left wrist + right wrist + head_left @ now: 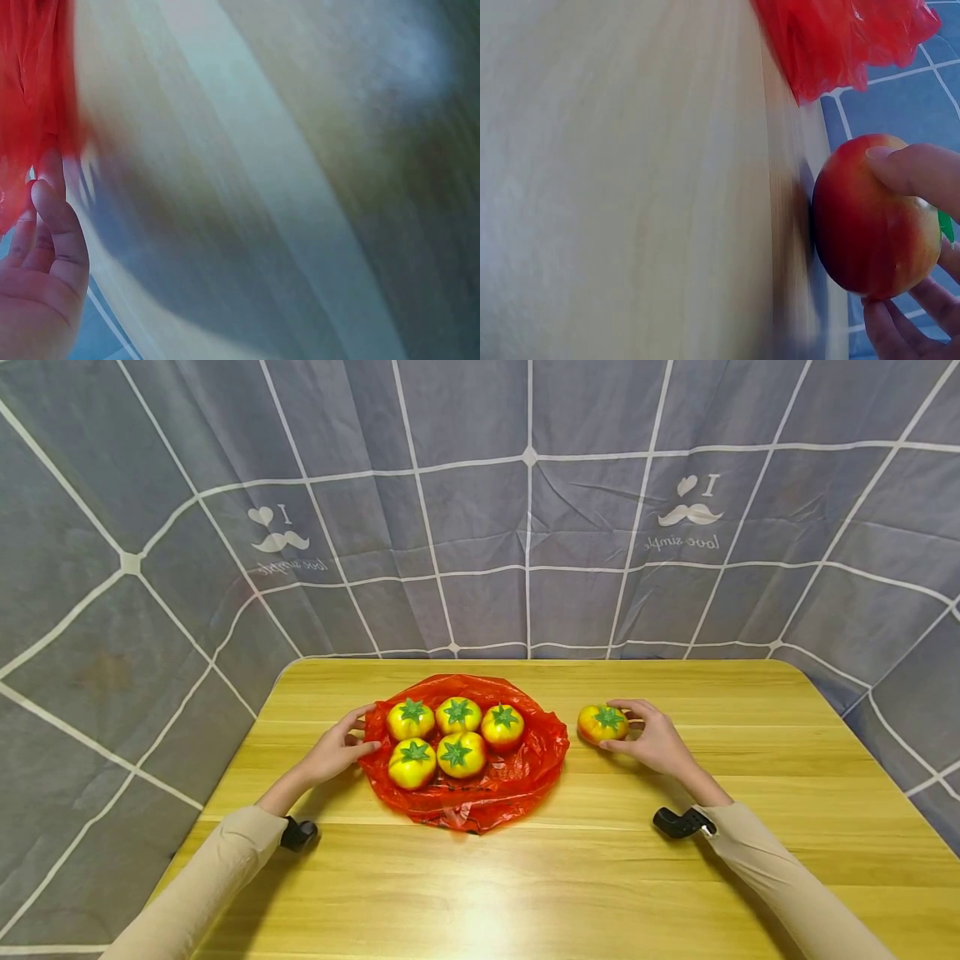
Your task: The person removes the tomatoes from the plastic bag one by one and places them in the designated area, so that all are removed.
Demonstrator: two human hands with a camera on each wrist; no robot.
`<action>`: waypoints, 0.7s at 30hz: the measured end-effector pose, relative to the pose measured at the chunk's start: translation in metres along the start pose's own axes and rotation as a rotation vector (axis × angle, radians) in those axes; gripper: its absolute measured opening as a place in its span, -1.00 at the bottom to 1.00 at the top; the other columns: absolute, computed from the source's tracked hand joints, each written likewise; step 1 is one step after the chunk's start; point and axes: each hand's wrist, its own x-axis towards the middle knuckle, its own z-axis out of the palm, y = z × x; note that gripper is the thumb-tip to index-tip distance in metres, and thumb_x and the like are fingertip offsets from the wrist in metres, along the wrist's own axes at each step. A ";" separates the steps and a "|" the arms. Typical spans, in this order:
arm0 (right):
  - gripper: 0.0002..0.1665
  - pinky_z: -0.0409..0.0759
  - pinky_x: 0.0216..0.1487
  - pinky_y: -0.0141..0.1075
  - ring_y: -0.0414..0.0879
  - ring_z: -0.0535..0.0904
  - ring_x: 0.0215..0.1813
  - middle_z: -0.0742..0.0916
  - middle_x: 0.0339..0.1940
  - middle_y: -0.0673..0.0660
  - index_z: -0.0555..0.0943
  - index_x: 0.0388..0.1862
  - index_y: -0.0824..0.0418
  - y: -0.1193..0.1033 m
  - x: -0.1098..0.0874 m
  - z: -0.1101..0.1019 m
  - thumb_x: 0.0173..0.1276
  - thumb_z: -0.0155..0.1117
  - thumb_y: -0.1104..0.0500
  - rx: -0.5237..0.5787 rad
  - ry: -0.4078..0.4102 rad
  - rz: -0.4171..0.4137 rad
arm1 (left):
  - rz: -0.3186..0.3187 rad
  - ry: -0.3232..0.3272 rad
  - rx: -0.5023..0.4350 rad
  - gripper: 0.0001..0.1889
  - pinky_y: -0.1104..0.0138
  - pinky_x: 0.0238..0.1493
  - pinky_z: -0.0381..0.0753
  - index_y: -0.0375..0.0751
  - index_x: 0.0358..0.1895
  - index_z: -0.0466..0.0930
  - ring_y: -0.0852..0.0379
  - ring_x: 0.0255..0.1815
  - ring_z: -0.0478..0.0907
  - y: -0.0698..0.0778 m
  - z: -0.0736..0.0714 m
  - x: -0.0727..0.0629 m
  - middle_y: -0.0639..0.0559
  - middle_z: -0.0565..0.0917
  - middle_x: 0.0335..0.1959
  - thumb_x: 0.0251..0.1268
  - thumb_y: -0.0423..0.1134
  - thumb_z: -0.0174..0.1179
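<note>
Red plastic bag (528,768): five yellow-red fruits (462,755) inside | left hand (332,753): pinches bag's edge | right hand (660,743): grips sixth fruit (602,723), outside, near bag

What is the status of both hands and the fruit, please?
Left hand pinching edge of red bag. Right hand gripping one fruit, right of bag. Five more fruits inside bag. Nothing seen between held fruit and bag.
</note>
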 end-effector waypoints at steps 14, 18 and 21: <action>-0.15 0.56 0.08 0.09 0.33 0.58 0.08 0.53 0.25 0.39 0.41 0.29 0.36 0.001 0.000 -0.003 -0.01 0.54 0.25 0.004 -0.043 0.051 | 0.009 -0.008 0.023 -0.31 0.38 -0.30 0.56 -0.33 0.46 0.06 -0.08 -0.16 0.57 0.001 -0.001 0.001 -0.48 0.41 0.14 0.33 -0.29 0.16; -0.14 0.55 0.10 0.09 0.33 0.58 0.09 0.53 0.26 0.38 0.40 0.29 0.36 0.001 0.000 -0.003 -0.01 0.55 0.22 0.018 -0.045 0.056 | 0.005 -0.009 0.027 -0.31 0.38 -0.30 0.56 -0.33 0.46 0.06 -0.08 -0.15 0.57 0.001 -0.001 0.000 -0.48 0.40 0.14 0.34 -0.29 0.16; -0.13 0.54 0.12 0.09 0.33 0.58 0.11 0.52 0.26 0.39 0.40 0.29 0.36 0.001 0.000 -0.003 0.00 0.56 0.19 0.026 -0.048 0.062 | 0.004 -0.011 0.024 -0.30 0.37 -0.30 0.57 -0.33 0.46 0.05 -0.10 -0.15 0.57 0.002 -0.002 0.000 -0.48 0.40 0.15 0.34 -0.29 0.16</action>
